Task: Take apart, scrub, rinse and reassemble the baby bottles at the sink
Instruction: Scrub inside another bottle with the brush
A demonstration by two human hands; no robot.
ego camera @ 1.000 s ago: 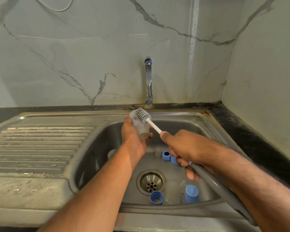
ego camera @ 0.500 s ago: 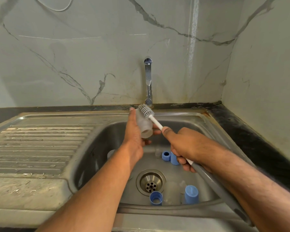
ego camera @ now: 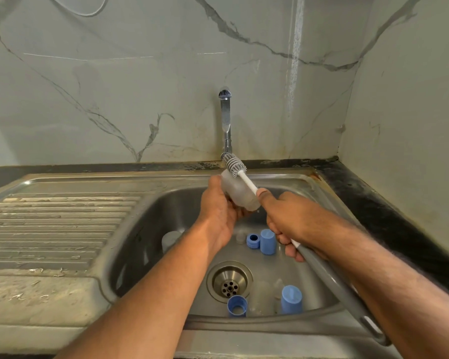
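Note:
My left hand grips a clear baby bottle body tilted above the sink basin. My right hand holds the grey-and-white handle of a bottle brush, whose grey bristle head lies against the bottle's far end, outside it. In the basin lie a blue ring and a blue cap behind the drain, and a blue collar and another blue cap at the front. Clear parts sit between those two.
A chrome tap rises from the back wall just behind the brush head, with no water running. A ribbed draining board lies left of the basin. The drain strainer is in the basin floor. A dark countertop runs along the right.
Both hands have risen slightly toward the tap. The brush head slid from the bottle's side up to its far end, and the bottle tilted more.

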